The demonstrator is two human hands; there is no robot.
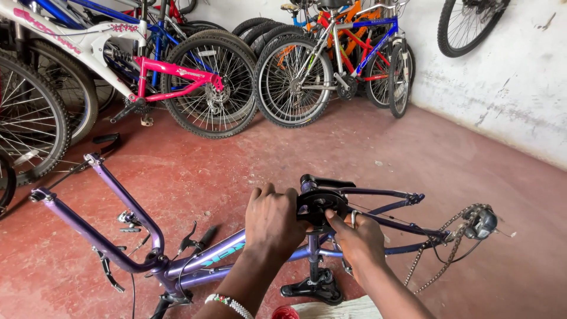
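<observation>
We saw a purple bicycle frame (195,257) lying upside down on the red floor (413,159), stripped of its wheels. At the frame's middle sat the black chainring (319,207), and both hands met there. The left hand (273,220) was curled over the chainring's left edge, fingers bent down around it in a narrow grasp. The right hand (357,236) came in from just below and right of the chainring, its thumb and forefinger pinched against the rim; we could not tell whether it held anything small. A black crank arm with pedal (313,283) hung below the chainring. A loose chain (437,248) trailed right of the chainring to the rear derailleur (481,221). Beyond the frame, parked bicycles (236,77) stood against the wall.
</observation>
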